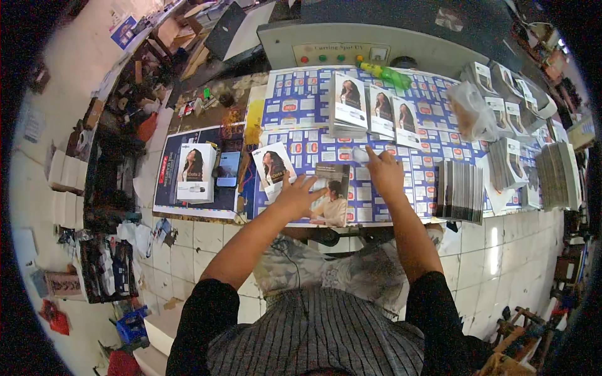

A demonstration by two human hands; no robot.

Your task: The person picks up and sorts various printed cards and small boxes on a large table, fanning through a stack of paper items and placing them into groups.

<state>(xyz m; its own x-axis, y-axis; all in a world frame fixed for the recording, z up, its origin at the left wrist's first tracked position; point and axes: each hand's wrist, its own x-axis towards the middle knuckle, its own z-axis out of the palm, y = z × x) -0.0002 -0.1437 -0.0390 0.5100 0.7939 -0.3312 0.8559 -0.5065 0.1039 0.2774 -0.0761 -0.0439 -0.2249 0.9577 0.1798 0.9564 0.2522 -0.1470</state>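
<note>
My left hand [298, 199] lies with its fingers spread over the lower left part of a booklet [335, 182], which has a dark top and a photo of a person. Just left of that booklet, partly under my left hand, is a white booklet [269, 164] with a long-haired figure on its cover. My right hand [385, 175] rests to the right, fingers stretched forward. Its fingertips are at a small pale object [360, 155], whose kind I cannot make out. Beyond them stand a stack of white booklets [349, 106] and several more fanned beside it [395, 116].
A blue printed sheet [301, 141] covers the table. At left are a booklet stack [194, 172] and a phone [227, 169]. To the right stand a row of booklets on edge [459, 191], a plastic bag [471, 113] and further stacks [509, 164]. A green bottle [392, 76] lies by the machine [338, 47].
</note>
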